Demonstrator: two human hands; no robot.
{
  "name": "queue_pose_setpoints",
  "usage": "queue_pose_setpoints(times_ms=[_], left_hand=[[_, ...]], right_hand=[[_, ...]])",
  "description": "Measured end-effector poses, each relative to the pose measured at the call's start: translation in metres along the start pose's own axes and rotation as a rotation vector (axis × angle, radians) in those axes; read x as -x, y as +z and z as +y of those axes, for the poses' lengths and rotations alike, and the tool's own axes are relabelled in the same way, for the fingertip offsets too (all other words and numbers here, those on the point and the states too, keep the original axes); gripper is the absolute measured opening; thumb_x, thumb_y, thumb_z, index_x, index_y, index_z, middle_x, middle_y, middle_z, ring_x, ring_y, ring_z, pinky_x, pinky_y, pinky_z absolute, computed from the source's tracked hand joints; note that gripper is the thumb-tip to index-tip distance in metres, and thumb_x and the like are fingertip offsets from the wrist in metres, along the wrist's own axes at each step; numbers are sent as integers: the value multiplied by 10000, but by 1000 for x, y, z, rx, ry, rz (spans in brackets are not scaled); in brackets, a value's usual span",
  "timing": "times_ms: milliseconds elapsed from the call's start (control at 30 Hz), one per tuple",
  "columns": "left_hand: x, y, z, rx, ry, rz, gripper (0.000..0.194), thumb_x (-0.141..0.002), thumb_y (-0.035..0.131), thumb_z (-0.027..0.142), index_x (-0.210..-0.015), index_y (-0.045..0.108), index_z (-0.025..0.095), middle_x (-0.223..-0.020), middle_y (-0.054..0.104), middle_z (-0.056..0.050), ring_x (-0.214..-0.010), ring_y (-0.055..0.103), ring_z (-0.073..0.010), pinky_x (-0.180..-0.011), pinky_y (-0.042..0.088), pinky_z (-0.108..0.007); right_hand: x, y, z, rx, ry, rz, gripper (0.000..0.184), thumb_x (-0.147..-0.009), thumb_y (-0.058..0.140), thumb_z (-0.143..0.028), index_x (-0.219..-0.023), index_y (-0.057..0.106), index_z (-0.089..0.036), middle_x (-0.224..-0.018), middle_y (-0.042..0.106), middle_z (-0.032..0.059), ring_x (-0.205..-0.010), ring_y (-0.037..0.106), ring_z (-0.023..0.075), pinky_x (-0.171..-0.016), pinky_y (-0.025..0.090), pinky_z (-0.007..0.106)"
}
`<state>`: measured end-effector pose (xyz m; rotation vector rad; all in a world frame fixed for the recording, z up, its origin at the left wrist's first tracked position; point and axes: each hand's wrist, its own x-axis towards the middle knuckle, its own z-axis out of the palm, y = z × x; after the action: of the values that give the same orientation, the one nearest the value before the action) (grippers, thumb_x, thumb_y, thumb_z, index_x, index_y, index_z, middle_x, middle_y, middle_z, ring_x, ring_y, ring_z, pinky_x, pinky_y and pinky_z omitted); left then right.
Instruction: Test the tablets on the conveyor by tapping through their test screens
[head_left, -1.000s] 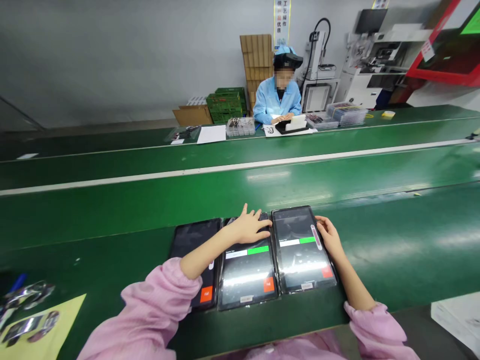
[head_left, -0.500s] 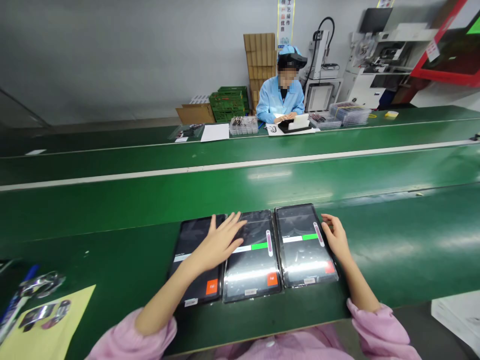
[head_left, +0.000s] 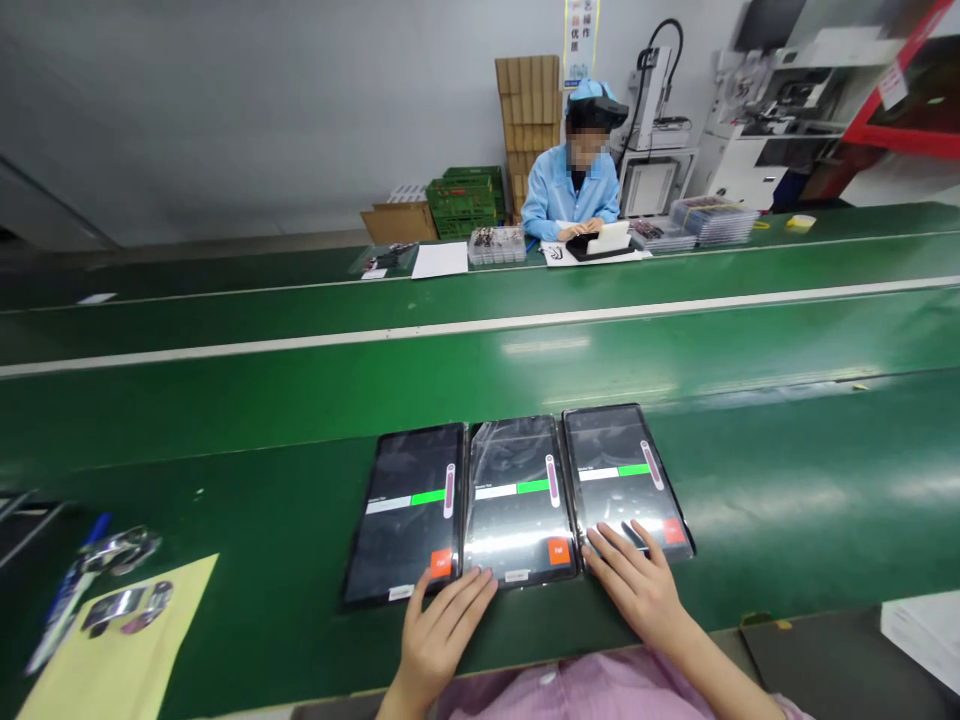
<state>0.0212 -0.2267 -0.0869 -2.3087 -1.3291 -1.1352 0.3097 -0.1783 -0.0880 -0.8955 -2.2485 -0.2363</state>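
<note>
Three black tablets lie side by side on the green bench in front of me: the left tablet (head_left: 405, 510), the middle tablet (head_left: 517, 500) and the right tablet (head_left: 622, 480). Each screen shows a white and green bar and an orange button. My left hand (head_left: 442, 630) lies flat with fingers stretched out, fingertips at the near edges of the left and middle tablets. Spread open as well, my right hand (head_left: 637, 585) rests its fingertips on the near edge of the right tablet. Neither hand holds anything.
A yellow sheet (head_left: 127, 640) with shiny foil pieces and a blue pen (head_left: 71, 590) lie at the near left. Across the green conveyor belts (head_left: 480, 370), a person in a blue coat (head_left: 574, 185) works at a tablet. Boxes, green crates and machines stand behind.
Both hands have drawn back from the tablets' far parts to their near edges. The left hand left the middle and left screens; the left tablet's screen is now uncovered.
</note>
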Motion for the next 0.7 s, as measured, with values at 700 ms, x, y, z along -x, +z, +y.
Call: queue_pose_setpoints(times_ms=[700], left_hand=[[52,-62,-79,-555,-65,56,532,-845,717,169,-1345,555,251,-907,769,-41,-750,715,-192,-1144,291,-492]], right_hand=[[0,-2,4,8,193,142,397,-963,572,-169,-1353,527,-226,-1053,709,66,-952,662,235,-1069,293,433]])
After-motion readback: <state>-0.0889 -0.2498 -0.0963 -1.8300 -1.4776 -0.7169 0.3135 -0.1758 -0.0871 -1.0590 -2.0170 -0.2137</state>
